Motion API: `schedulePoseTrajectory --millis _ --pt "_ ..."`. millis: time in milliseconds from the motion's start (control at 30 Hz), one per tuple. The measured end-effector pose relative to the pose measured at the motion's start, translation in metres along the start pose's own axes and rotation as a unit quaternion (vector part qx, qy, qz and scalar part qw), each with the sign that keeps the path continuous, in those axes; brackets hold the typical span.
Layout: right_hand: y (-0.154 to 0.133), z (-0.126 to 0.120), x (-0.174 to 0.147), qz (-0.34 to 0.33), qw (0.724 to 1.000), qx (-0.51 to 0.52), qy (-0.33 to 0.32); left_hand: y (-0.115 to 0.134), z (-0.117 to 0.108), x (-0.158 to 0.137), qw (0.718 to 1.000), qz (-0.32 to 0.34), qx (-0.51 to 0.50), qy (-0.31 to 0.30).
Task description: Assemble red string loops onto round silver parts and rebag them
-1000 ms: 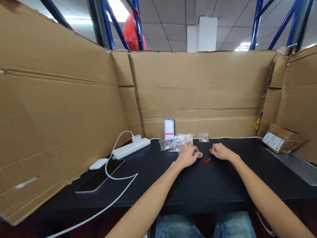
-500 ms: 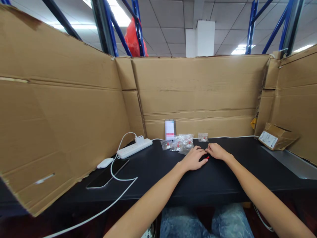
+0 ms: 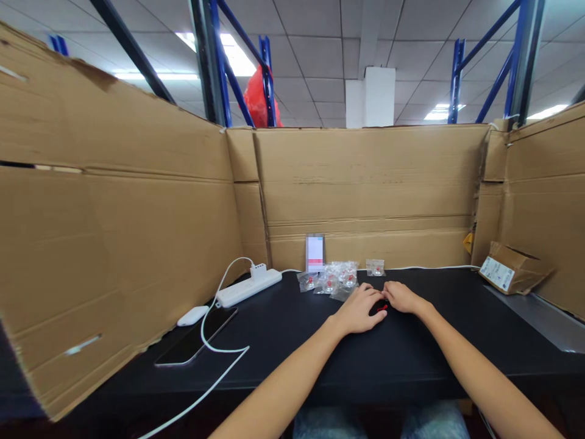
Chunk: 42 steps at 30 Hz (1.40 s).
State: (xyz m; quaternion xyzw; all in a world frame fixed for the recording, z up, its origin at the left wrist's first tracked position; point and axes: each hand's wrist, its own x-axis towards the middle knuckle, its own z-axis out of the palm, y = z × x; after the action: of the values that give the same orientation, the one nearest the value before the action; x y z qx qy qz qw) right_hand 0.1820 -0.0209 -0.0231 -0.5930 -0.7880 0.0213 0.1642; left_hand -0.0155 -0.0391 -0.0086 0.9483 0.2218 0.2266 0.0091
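My left hand (image 3: pixel 363 310) rests low over the black table, fingers stretched to the right and thumb apart from them. A small thin red piece (image 3: pixel 382 308) shows in the gap between that thumb and the fingers; its kind is too small to tell. Fingers curled together, my right hand (image 3: pixel 402 297) meets the left fingertips. Whatever it pinches is hidden. Just beyond the left hand lies a pile of small clear plastic bags (image 3: pixel 336 279), with red bits inside several of them. One separate clear bag (image 3: pixel 375 267) lies farther back.
A lit phone (image 3: pixel 315 253) leans on the back cardboard wall (image 3: pixel 370 189). At left are a white power strip (image 3: pixel 249 288), a dark phone (image 3: pixel 196 338), a white case (image 3: pixel 192 316) and a white cable (image 3: pixel 223 350). A brown paper package (image 3: pixel 514 268) sits at right on a clear sheet (image 3: pixel 539 317).
The view has tilted up, so everything sits lower in the picture. Both hands stay close together; the red piece now shows between the left thumb and fingers rather than at the thumb tip.
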Motion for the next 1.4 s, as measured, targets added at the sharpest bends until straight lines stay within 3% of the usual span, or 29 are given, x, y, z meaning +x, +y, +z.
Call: schedulePoseTrajectory --millis 333,567,733,867,1400 --pt "-0.005 0.001 -0.002 0.035 0.999 -0.009 0.019 -0.001 -0.001 0.0 1.0 -0.009 -0.002 -0.004" --pt "0.001 0.002 -0.001 0.022 0.999 0.009 0.034 -0.008 0.001 0.006 1.0 0.013 0.016 -0.015" --pt "0.013 0.008 0.004 0.006 0.993 0.099 0.059 -0.013 0.003 0.01 0.999 0.023 0.027 -0.034" --pt "0.019 0.009 0.006 0.035 0.978 0.19 0.081 -0.014 0.005 0.011 0.998 0.037 0.035 -0.026" --pt "0.014 0.014 -0.024 0.066 0.944 0.283 0.153 0.02 0.006 -0.001 0.995 0.026 0.095 0.001"
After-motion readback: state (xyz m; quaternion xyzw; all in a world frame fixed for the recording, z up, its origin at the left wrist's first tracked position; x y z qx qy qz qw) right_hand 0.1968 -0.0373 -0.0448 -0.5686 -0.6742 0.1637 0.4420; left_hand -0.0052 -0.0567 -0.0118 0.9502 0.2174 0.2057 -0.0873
